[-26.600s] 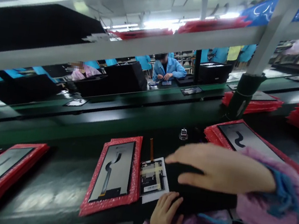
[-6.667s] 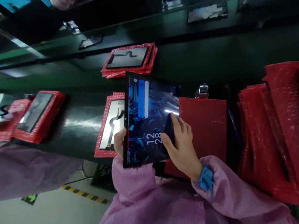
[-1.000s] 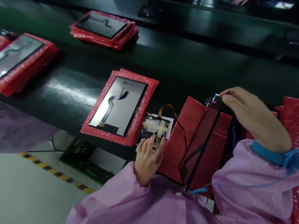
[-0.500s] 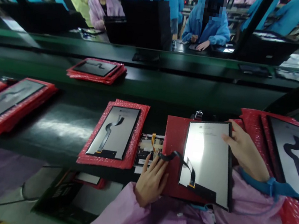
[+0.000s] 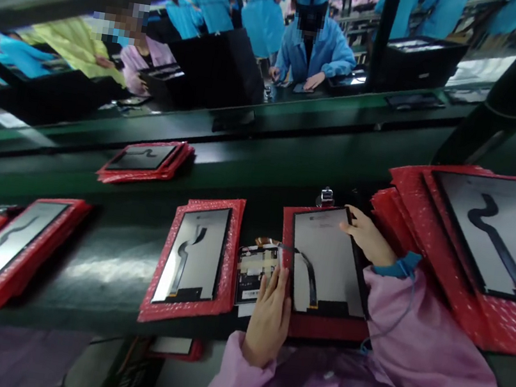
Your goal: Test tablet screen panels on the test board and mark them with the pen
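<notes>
A tablet screen panel [image 5: 329,256] with a silvery back lies on a red pad [image 5: 329,329] in front of me. My right hand [image 5: 366,233] grips its upper right edge, thumb on the back and other fingers mostly hidden. From the panel's lower end a black ribbon cable [image 5: 309,269] curves up and left to an opened device with a circuit board [image 5: 255,274]. My left hand [image 5: 270,318] rests between device and panel, fingers stretched out, fingertips close below the cable's far end. Whether they touch the cable, I cannot tell.
Left of the device, another screen panel [image 5: 195,252] lies on red bubble wrap [image 5: 224,292]. More wrapped panels are stacked at right [image 5: 513,238], far left [image 5: 13,241] and farther back [image 5: 142,157]. A small metal fixture [image 5: 326,196] stands behind the pad. A co-worker [image 5: 313,50] sits across the bench.
The panel has come down flatter onto the red pad, with my right hand still at its edge. My left fingers have straightened alongside it. The whole view has tilted.
</notes>
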The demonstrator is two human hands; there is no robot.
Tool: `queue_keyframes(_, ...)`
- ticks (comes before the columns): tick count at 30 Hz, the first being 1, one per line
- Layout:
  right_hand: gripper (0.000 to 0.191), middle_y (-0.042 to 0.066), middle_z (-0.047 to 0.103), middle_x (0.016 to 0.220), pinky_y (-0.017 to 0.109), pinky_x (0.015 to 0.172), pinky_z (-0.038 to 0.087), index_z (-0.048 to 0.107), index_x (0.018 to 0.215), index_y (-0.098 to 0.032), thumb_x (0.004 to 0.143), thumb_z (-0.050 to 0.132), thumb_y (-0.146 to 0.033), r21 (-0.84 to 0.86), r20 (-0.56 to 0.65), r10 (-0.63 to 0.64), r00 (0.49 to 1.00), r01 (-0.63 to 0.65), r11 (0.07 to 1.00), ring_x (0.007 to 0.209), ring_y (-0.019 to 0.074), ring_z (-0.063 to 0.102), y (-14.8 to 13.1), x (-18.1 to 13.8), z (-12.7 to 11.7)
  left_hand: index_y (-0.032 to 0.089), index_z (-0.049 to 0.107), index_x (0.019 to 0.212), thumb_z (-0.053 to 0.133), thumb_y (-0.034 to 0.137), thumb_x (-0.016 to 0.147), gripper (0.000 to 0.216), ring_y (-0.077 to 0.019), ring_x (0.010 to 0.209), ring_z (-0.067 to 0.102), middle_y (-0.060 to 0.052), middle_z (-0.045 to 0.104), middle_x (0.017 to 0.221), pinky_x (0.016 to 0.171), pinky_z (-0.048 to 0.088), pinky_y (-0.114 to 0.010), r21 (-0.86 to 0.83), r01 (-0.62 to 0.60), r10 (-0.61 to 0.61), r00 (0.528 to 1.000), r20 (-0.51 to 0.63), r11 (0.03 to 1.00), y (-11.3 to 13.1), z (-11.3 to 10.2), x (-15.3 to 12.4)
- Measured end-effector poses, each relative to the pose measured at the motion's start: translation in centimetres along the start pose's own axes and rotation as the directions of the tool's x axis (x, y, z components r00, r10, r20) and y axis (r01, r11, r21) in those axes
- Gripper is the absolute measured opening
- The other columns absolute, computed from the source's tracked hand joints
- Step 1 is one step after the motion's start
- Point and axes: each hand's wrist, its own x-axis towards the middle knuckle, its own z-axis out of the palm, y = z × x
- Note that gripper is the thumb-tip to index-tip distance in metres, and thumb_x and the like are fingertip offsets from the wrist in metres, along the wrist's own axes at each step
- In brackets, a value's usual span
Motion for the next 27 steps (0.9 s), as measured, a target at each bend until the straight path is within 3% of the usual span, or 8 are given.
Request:
queue_keyframes(4,0.021,0.017,0.067,0.105,0.052,0.102,0.045,0.064,0.101,-0.013,0.081,0.055,-0.012,-0.200,-0.129,-0.082,0.988,0.056,0.978,0.110,0.0322,0.060,0.2,-0.6,0.4,0.012,0.020,0.159,0.047,0.022,0.102,0.064,-0.0317,0.150,0.036,-0.018,0.048,0.154,0.115,0.043,-0.056,0.003,-0.049,0.049,0.998,0.041,0.999,0.1,-1.1,0.3)
queue_keyframes(7,0.022,0.024,0.056,0.125,0.061,0.113,0.025,0.064,0.106,-0.011,0.089,0.052,-0.019,-0.321,-0.166,-0.243,0.956,0.180,0.930,0.129,0.0386,0.043,-0.6,-1.7,2.1,0.015,0.047,0.142,0.052,0.020,0.099,0.043,-0.0320,0.137,0.052,-0.013,0.063,0.140,0.111,0.045,-0.055,-0.021,-0.137,0.137,0.990,0.032,0.990,-0.2,-3.0,1.3)
queue_keyframes(9,0.022,0.019,0.058,0.125,0.055,0.114,0.028,0.065,0.109,-0.014,0.094,0.052,-0.025,-0.344,0.013,-0.401,0.916,0.381,0.858,0.127,0.0334,0.045,-1.1,-2.4,3.8,0.020,0.060,0.120,0.052,0.015,0.098,0.024,-0.0251,0.116,0.064,-0.008,0.072,0.119,0.101,0.051,-0.045,-0.099,-0.160,0.160,0.987,-0.015,0.982,-0.5,-4.8,2.6)
queue_keyframes(11,0.017,0.011,0.065,0.114,0.045,0.108,0.038,0.066,0.102,-0.018,0.096,0.054,-0.028,-0.289,0.242,-0.497,0.834,0.551,0.783,0.115,0.0255,0.054,-1.3,-2.9,5.6,0.021,0.063,0.104,0.053,0.010,0.096,0.017,-0.0200,0.097,0.065,-0.005,0.072,0.101,0.090,0.053,-0.037,-0.128,-0.154,0.137,0.982,-0.128,0.980,-1.1,-6.3,4.3)
queue_keyframes(14,0.011,0.006,0.067,0.097,0.036,0.095,0.045,0.064,0.089,-0.017,0.096,0.059,-0.025,-0.224,0.380,-0.502,0.776,0.604,0.764,0.097,0.0185,0.060,-1.1,-3.3,7.7,0.018,0.063,0.111,0.054,0.015,0.096,0.018,-0.0247,0.105,0.061,-0.011,0.069,0.109,0.095,0.049,-0.042,0.009,-0.078,0.078,0.956,-0.282,0.997,-2.6,-7.0,7.1)
queue_keyframes(17,0.007,0.004,0.066,0.091,0.033,0.089,0.045,0.061,0.085,-0.016,0.091,0.061,-0.016,-0.219,0.409,-0.495,0.767,0.609,0.762,0.090,0.0168,0.059,-0.7,-3.3,8.4,0.016,0.063,0.117,0.049,0.021,0.099,0.023,-0.0277,0.116,0.057,-0.014,0.066,0.121,0.103,0.045,-0.047,0.038,-0.059,0.065,0.978,-0.199,0.998,-4.1,-5.7,9.0)
queue_keyframes(22,0.012,0.003,0.065,0.085,0.033,0.090,0.042,0.059,0.078,-0.016,0.084,0.060,-0.005,-0.239,0.447,-0.489,0.749,0.627,0.742,0.083,0.0156,0.056,-0.3,-3.0,8.4,0.021,0.062,0.089,0.049,0.017,0.099,0.017,-0.0197,0.094,0.064,-0.003,0.071,0.094,0.112,0.034,-0.048,-0.075,-0.122,0.120,0.992,-0.031,0.990,-4.9,-3.6,9.5)
queue_keyframes(27,0.015,0.005,0.065,0.084,0.035,0.088,0.039,0.057,0.071,-0.016,0.082,0.060,-0.007,-0.290,0.458,-0.481,0.748,0.636,0.715,0.085,0.0187,0.051,0.3,-3.1,9.0,0.022,0.059,0.083,0.048,0.013,0.094,0.018,-0.0182,0.083,0.062,0.000,0.068,0.082,0.103,0.037,-0.043,-0.102,-0.141,0.144,0.989,0.031,0.985,-4.8,-3.1,9.2)
